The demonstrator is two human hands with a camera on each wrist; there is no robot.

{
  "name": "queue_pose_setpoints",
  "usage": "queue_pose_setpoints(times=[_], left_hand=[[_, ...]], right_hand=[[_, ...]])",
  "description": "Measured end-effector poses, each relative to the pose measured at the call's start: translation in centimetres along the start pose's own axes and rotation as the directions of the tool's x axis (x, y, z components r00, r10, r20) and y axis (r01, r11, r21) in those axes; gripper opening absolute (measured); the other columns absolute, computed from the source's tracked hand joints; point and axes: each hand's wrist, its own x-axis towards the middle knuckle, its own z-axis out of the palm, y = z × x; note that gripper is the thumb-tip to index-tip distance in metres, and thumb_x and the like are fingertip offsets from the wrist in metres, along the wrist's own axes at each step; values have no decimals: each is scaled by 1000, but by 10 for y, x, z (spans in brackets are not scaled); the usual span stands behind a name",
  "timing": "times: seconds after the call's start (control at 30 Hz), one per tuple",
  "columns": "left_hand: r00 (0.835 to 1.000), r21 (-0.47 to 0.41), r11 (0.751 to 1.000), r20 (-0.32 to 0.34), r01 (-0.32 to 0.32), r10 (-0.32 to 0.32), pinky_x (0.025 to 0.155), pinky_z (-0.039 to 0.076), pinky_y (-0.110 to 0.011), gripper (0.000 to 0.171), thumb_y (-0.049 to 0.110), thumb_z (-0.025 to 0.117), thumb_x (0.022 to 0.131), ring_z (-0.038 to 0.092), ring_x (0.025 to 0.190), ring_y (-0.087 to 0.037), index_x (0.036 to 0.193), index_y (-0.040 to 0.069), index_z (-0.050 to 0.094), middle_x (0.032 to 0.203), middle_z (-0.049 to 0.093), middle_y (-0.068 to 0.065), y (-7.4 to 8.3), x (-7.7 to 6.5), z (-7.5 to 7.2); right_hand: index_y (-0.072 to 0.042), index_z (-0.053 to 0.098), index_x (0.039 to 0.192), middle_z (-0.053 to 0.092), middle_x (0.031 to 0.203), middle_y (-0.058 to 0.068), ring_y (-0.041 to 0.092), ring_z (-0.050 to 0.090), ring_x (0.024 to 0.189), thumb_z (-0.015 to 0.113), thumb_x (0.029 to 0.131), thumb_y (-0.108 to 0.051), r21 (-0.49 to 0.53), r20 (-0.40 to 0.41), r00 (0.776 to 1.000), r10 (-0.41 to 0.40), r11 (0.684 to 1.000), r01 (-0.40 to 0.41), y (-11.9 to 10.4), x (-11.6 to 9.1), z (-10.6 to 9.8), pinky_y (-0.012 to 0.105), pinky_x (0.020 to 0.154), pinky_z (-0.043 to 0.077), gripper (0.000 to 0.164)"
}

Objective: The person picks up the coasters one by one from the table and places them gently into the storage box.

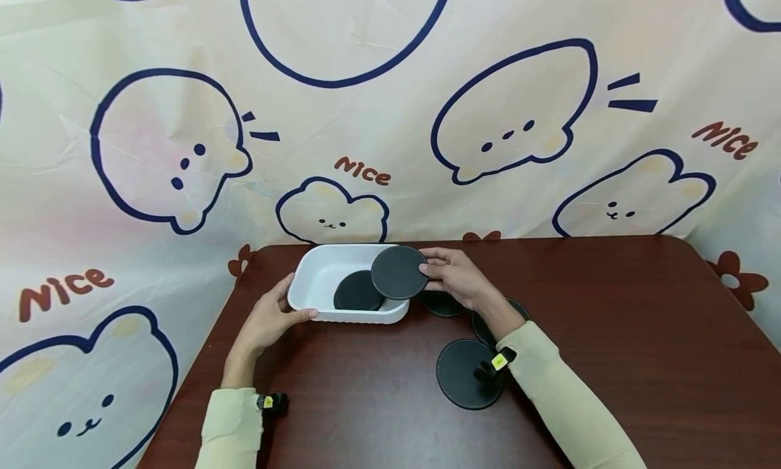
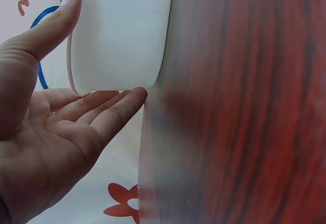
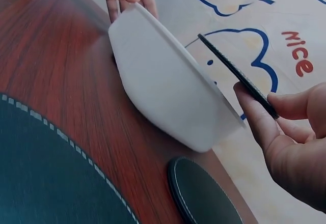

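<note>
A white plastic tray with rounded corners sits at the back of the table. One black round coaster lies inside it. At the tray's left end, my left hand holds the corner, thumb at the front rim and fingers against the end wall; the left wrist view shows this hand close up. Over the tray's right side, my right hand pinches another black coaster by its edge. Seen edge-on in the right wrist view, that coaster is thin and tilted between thumb and fingers.
Several more black coasters lie on the brown wooden table: a large one in front, one partly under the right forearm, and one beside the tray. A patterned cloth hangs behind the table.
</note>
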Motion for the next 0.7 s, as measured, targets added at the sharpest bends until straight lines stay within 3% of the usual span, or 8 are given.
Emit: queue_pose_setpoints(times=[0.43, 0.7], left_hand=[[1000, 5, 1000, 4, 9, -9, 110, 54, -54, 105, 29, 89, 91, 61, 137, -45, 172, 10, 24, 167, 45, -23, 1, 0, 0], [1000, 21, 999, 1, 24, -24, 111, 53, -54, 105, 29, 89, 91, 60, 139, -46, 172, 10, 24, 167, 44, -24, 2, 1, 0]], right_hand=[[-2, 48, 159, 61, 150, 26, 23, 75, 120, 57, 110, -4, 1, -18, 1000, 25, 1000, -25, 3, 14, 19, 34, 96, 64, 50], [-4, 49, 159, 64, 146, 23, 14, 75, 105, 59, 109, -5, -11, -40, 998, 52, 999, -53, -4, 20, 31, 28, 87, 65, 51]])
